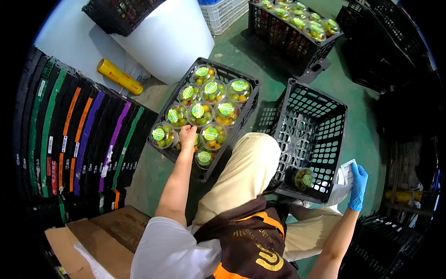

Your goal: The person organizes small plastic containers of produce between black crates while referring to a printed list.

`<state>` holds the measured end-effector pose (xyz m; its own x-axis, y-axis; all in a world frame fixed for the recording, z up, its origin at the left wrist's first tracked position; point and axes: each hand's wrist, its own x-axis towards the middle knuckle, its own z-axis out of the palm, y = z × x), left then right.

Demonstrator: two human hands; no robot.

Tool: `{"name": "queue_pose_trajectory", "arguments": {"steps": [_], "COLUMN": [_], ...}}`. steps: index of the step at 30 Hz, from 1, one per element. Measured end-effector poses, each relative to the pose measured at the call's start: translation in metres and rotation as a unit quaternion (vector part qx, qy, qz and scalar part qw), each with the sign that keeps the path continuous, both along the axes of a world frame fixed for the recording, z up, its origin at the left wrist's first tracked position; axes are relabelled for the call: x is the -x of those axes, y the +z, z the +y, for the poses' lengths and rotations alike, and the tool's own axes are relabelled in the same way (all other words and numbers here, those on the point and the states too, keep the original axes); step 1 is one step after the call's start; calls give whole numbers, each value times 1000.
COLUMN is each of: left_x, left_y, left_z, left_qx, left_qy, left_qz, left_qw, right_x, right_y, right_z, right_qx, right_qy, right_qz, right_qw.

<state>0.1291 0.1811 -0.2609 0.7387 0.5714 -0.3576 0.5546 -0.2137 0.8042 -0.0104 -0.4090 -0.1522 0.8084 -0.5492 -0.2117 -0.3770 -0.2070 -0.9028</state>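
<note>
My bare left hand (188,137) reaches into a black plastic crate (251,91) holding several clear round tubs of small tomatoes with green labels. Its fingertips are at a gap between a tub (163,136) at the crate's left corner and another tub (199,114) just beyond; a partly hidden tub lies under the hand. Whether the fingers grip anything is not visible. My right hand (359,185), in a blue glove, holds white printed paper (347,171) beside a second black crate (343,129). One tub (304,179) lies tilted in that crate's near end.
Folded crates with coloured strips (87,139) are stacked at left, above cardboard (104,237). Behind stand a large white roll (174,38), a yellow tube (120,76) and a filled crate (275,42). More black crates (379,52) line the right. My knee (258,153) rises between the two nearer crates.
</note>
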Motion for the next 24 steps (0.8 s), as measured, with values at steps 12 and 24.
{"name": "queue_pose_trajectory", "arguments": {"steps": [12,24], "left_x": [29,66], "left_y": [-25,10], "left_z": [-14,-29], "left_qx": [386,368], "left_qy": [20,76], "left_qz": [94,-39], "left_qw": [918,926], "right_x": [-22,0], "right_y": [10,27], "right_z": [24,34], "right_qx": [2,-2], "right_qy": [44,55], "right_qz": [20,-7], "right_qw": [999,998]}}
